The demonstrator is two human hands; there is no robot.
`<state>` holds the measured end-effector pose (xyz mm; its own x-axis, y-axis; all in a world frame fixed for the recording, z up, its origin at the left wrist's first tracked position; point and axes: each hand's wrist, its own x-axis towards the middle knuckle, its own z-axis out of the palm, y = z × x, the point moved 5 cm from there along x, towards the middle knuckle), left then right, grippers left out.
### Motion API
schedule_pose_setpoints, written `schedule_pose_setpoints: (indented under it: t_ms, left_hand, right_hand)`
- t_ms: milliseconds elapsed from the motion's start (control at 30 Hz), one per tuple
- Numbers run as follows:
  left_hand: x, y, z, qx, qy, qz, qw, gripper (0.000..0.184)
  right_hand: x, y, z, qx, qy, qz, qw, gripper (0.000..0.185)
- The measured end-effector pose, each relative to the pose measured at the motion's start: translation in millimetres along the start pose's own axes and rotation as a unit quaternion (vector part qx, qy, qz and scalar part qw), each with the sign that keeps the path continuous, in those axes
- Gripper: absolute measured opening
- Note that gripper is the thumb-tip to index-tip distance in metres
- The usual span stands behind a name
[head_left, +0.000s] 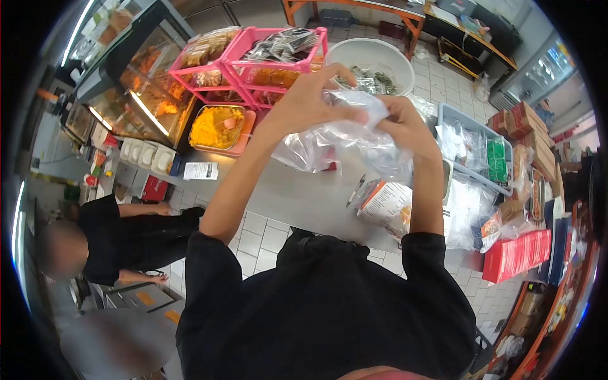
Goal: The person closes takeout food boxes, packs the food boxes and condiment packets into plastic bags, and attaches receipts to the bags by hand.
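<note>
A crinkled clear plastic bag (354,142) hangs above the metal counter (272,183), gripped near its top by both hands. My left hand (308,101) has its thumb on the bag, with the index finger arched up. My right hand (408,123) pinches the bag's other side, fingers curled in. Something small and red shows behind or through the plastic; I cannot make out what it is. Below the bag, a pen (356,191) lies beside a packet with a printed paper (386,206). A white slip (201,171) rests on the counter's left part.
Pink baskets (237,66) of packets stand at the back left, beside a tray of orange food (217,126). Behind my hands is a white tub (369,47). A blue-grey crate (472,117) and a red box (518,255) are on the right. A co-worker (126,237) stands at left.
</note>
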<state>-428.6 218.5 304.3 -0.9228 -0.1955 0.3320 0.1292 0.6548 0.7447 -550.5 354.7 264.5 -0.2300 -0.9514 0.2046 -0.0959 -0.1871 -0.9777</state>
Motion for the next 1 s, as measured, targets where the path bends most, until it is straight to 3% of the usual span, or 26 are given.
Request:
schedule_pose_setpoints:
  t_ms: [100, 167, 200, 233, 267, 300, 333, 367, 400, 433, 500, 600, 700, 800, 900, 1000]
  left_hand:
    - [-48, -49, 0, -0.021, -0.155, -0.084, 0.984, 0.042]
    - [-81, -77, -10, -0.043, -0.176, -0.118, 0.976, 0.044]
    - [-95, -97, -23, -0.210, -0.027, -0.151, 0.966, 0.043]
    - [-114, -120, -33, -0.366, 0.125, -0.174, 0.905, 0.043]
    - [-132, -135, -39, -0.503, 0.272, -0.187, 0.799, 0.043]
    - [-117, -86, -38, -0.629, 0.368, -0.172, 0.663, 0.045]
    - [-120, -107, -26, -0.730, 0.200, 0.008, 0.654, 0.049]
    - [-134, -122, -17, -0.775, 0.019, 0.192, 0.602, 0.053]
    - [-134, -114, 0, -0.683, 0.193, -0.007, 0.704, 0.051]
    - [-145, -97, 20, -0.535, 0.354, -0.206, 0.739, 0.048]
    - [-153, -78, 33, -0.375, 0.299, -0.207, 0.852, 0.033]
    - [-179, -106, 49, -0.414, 0.255, -0.259, 0.835, 0.020]
    - [-190, -113, 54, -0.403, 0.284, -0.187, 0.849, 0.018]
    - [-190, -90, 44, -0.453, 0.354, -0.251, 0.779, 0.020]
    - [-190, -81, 41, -0.528, 0.335, -0.181, 0.759, 0.023]
    - [-192, -67, 30, -0.471, 0.332, -0.186, 0.796, 0.025]
  right_hand:
    - [-8, 11, -18, 0.137, 0.071, 0.008, 0.988, 0.031]
    - [-10, 8, -18, 0.103, 0.102, 0.046, 0.988, 0.030]
    - [-14, 12, -17, 0.100, 0.114, 0.051, 0.987, 0.034]
    - [-18, 16, -14, 0.097, 0.125, 0.054, 0.986, 0.039]
    - [-21, 20, -11, 0.094, 0.135, 0.058, 0.985, 0.044]
    - [-22, 23, -7, 0.096, 0.141, 0.048, 0.984, 0.045]
    - [-23, 25, -1, 0.098, 0.144, 0.038, 0.984, 0.046]
    - [-23, 25, 4, 0.099, 0.145, 0.027, 0.984, 0.047]
    - [-24, 22, 10, 0.147, 0.152, 0.046, 0.976, 0.046]
    - [-24, 18, 11, 0.125, 0.158, 0.035, 0.979, 0.046]
    - [-33, 18, 10, 0.083, 0.172, 0.025, 0.981, 0.047]
    - [-47, 29, -4, 0.097, 0.187, 0.022, 0.977, 0.047]
    - [-42, 45, -10, 0.143, 0.192, 0.016, 0.971, 0.048]
    - [-41, 84, -28, 0.109, 0.228, 0.056, 0.966, 0.049]
    - [-38, 91, -24, 0.081, 0.218, 0.087, 0.969, 0.048]
    - [-34, 99, -22, 0.073, 0.160, 0.114, 0.978, 0.047]
